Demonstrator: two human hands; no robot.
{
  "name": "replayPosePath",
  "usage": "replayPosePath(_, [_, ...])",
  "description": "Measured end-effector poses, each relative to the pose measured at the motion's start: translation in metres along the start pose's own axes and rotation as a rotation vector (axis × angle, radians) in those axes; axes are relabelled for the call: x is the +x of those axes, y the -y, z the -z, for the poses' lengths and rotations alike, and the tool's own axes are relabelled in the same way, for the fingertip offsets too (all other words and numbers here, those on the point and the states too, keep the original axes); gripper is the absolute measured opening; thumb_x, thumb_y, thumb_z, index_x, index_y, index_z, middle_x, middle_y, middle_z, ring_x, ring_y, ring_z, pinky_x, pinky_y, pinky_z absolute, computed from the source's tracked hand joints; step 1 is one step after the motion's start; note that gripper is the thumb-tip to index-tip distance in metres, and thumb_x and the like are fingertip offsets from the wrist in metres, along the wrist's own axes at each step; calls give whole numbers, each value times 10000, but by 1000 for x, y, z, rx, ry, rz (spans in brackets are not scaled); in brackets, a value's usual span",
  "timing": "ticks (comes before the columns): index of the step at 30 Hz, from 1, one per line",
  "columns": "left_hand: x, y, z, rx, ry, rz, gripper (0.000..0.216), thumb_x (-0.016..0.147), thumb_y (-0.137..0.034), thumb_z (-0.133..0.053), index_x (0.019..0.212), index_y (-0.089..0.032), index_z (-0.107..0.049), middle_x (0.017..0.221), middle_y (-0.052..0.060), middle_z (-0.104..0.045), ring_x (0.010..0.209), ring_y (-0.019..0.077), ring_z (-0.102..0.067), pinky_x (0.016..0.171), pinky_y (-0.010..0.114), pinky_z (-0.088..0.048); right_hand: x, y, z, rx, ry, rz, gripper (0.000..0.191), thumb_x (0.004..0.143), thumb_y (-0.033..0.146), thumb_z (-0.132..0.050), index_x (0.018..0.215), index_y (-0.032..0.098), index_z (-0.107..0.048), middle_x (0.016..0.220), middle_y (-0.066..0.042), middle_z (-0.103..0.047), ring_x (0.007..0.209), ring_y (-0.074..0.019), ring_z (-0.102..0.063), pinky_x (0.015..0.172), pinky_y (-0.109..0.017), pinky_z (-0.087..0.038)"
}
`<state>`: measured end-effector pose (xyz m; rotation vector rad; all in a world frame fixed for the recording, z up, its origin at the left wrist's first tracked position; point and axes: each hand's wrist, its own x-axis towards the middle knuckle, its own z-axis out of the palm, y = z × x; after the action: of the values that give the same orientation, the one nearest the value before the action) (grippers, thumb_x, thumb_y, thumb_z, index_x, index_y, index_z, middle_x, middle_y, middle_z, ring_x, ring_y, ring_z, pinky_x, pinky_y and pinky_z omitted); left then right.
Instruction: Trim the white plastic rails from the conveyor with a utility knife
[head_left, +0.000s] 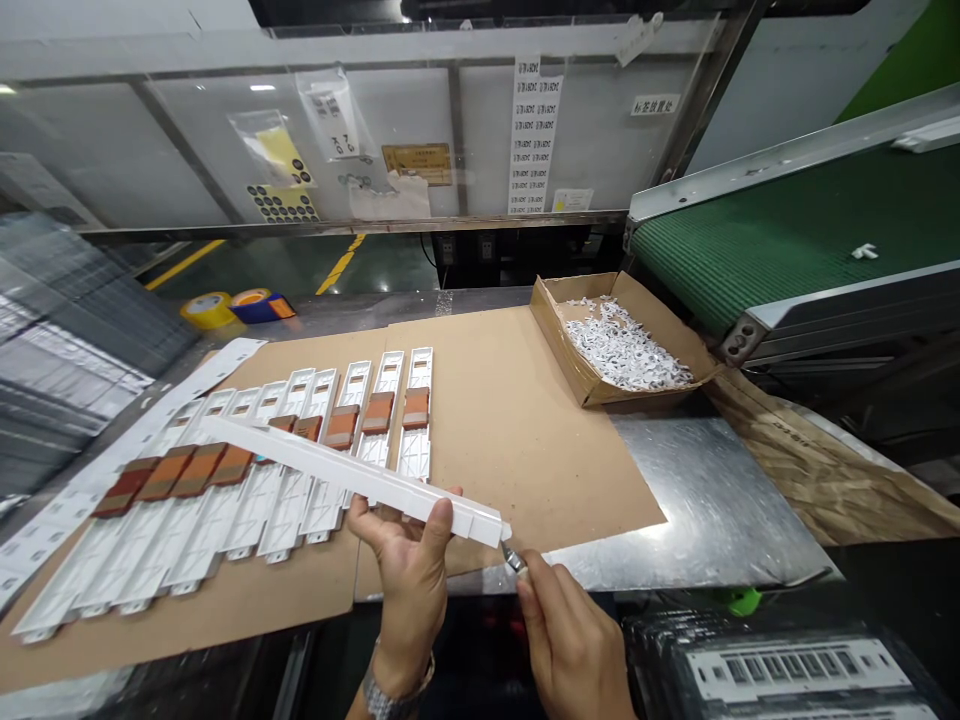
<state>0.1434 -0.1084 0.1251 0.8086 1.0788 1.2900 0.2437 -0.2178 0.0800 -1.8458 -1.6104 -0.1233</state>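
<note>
A long white plastic strip [360, 470] lies tilted across my left hand [409, 565], which grips it near its right end with the thumb in front. My right hand [566, 635] is closed around a slim tool with a metal tip [514, 558], which looks like a craft knife; most of its handle is hidden in my fingers. The tip meets the strip's right end. Behind and left of the strip, several similar white plastic pieces [202, 530] lie in a row on the brown cardboard [517, 430], each crossed by an orange-brown block [416, 408].
A cardboard box [592, 390] of small white bits stands at the back right, beside a green conveyor belt [795, 230]. Tape rolls [206, 310] sit at the back left. A paper strip [97, 490] runs along the left. Black trays [795, 670] are stacked at lower right.
</note>
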Motion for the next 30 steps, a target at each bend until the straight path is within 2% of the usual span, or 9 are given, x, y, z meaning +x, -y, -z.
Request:
replayPosePath(4, [-2,-2,-1,1,-13,-22,851,674,-325,-752,1294,-381,-171,1245,70,-436,887,175,-622,846,370,-513,0,1,0,-34,-19,3,255,940,228,-419,1133,126,-552,759,-64,-628,642,-164,-615,564,-242,-453])
replayPosePath(10, [-1,-1,1,14,7,0,844,685,-335,-743,1293,-392,-161,1221,69,-460,868,181,-635,821,371,-522,2,-1,2,-64,-49,16,256,946,231,-408,1111,110,-562,738,-61,-631,626,-165,-620,554,-251,-452])
replayPosePath(16, [1,0,3,-20,30,80,790,704,-350,-727,1273,-395,-181,1110,36,-484,912,193,-635,847,378,-505,7,-10,3,-2,-6,-102,275,968,255,-349,1068,141,-578,793,-51,-668,659,-163,-655,528,-243,-468])
replayPosePath(22, [-1,4,-1,-57,34,145,748,698,-355,-725,1260,-393,-233,1111,31,-506,931,237,-638,780,390,-529,5,-19,3,90,-26,-154,267,956,255,-384,1126,155,-564,993,-72,-685,882,-169,-664,723,-229,-529])
replayPosePath(25, [1,10,1,-132,101,292,674,725,-287,-675,1257,-356,-267,1135,50,-559,979,263,-627,836,415,-504,2,-31,5,123,-31,-182,266,949,251,-404,1155,175,-555,1041,-64,-677,936,-159,-652,786,-221,-524])
replayPosePath(27, [4,18,3,-219,179,432,669,701,-199,-607,1277,-299,-283,1163,86,-592,1050,270,-596,866,380,-484,1,-43,6,104,-43,-203,273,947,259,-415,1174,191,-549,1073,-60,-669,964,-155,-644,806,-214,-520])
replayPosePath(30, [6,37,4,-235,301,578,718,614,-129,-523,1296,-226,-321,1148,103,-629,1073,253,-580,757,287,-492,0,-64,7,63,-36,-235,285,949,292,-416,1192,220,-545,1100,-44,-662,992,-147,-635,814,-202,-519])
